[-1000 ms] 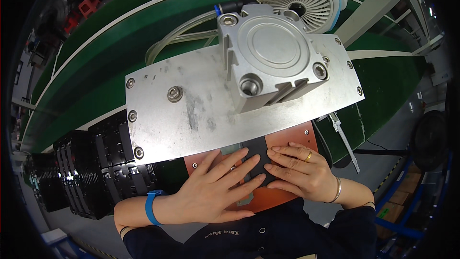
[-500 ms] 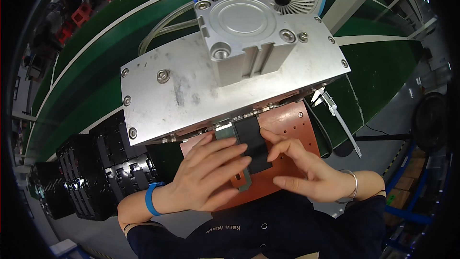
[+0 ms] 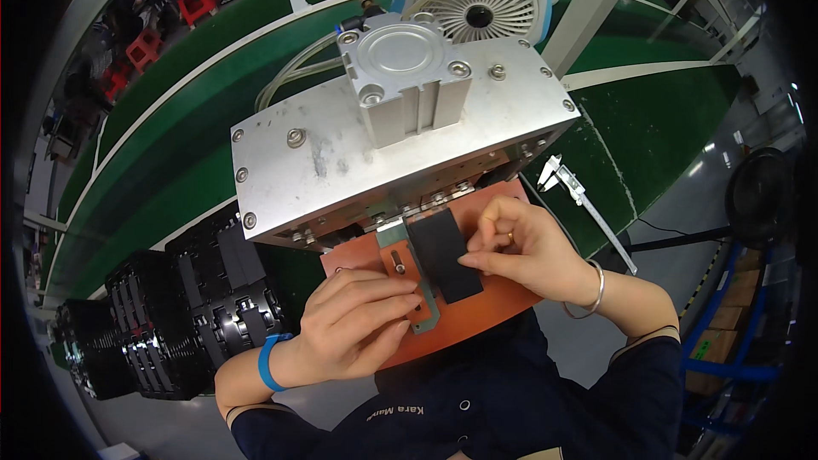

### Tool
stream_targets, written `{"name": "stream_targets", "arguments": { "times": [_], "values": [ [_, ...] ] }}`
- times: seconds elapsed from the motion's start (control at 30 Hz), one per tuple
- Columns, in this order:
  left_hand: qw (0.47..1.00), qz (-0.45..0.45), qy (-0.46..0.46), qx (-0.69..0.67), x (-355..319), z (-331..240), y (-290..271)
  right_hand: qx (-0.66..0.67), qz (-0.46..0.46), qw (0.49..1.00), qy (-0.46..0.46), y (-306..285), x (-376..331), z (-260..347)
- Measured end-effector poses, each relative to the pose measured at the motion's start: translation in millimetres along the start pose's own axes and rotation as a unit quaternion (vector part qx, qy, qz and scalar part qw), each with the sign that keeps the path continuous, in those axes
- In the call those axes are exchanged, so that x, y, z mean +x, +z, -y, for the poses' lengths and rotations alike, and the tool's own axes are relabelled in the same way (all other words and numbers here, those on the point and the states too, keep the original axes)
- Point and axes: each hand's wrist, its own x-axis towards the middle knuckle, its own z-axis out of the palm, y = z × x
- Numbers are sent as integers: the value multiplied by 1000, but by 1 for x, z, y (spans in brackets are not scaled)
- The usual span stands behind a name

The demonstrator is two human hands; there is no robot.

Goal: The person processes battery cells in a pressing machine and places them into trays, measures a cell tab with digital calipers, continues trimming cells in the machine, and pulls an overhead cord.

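Note:
A flat black rectangular piece (image 3: pixel 441 254) lies on an orange-brown base plate (image 3: pixel 498 298) under a grey metal press with a pneumatic cylinder (image 3: pixel 405 77) on top. My right hand (image 3: pixel 524 251) pinches the right edge of the black piece. My left hand (image 3: pixel 354 324) rests flat on the plate, fingertips touching a grey-green metal guide strip (image 3: pixel 417 290) beside the piece. A blue band is on my left wrist, a thin bangle on my right.
Stacks of black parts (image 3: pixel 170 315) stand at the left. A metal caliper (image 3: pixel 584 204) lies on the green surface at the right. A white fan (image 3: pixel 486 4) sits behind the press. Red stools (image 3: pixel 200 0) are far back.
My head has shifted, so the press sits lower and further left in view. My hands have moved apart: the left slid down-left onto the plate, the right now pinches the piece's edge.

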Motion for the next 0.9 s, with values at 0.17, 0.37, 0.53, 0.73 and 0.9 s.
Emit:
{"name": "stream_targets", "arguments": {
  "times": [0.17, 0.37, 0.53, 0.73, 0.9],
  "values": [
    [865, 281, -321, -265, -3, -8, -21, -61, -60, 970, -226, 9, -28, 10],
    [583, 215, -521, -586, -32, -8, -10, -382, -8, 696, -608, 35, -35, 14],
    [663, 140, -507, -533, -12, -11, -14, -475, -92, 677, -555, 23, -24, 2],
    [751, 13, -464, -470, -11, -2, -8, -560, -362, 725, -174, -86, -34, -48],
    [782, -74, -435, -441, -6, -8, 2, -538, -344, 767, 63, -151, -64, -111]
  ]
}}
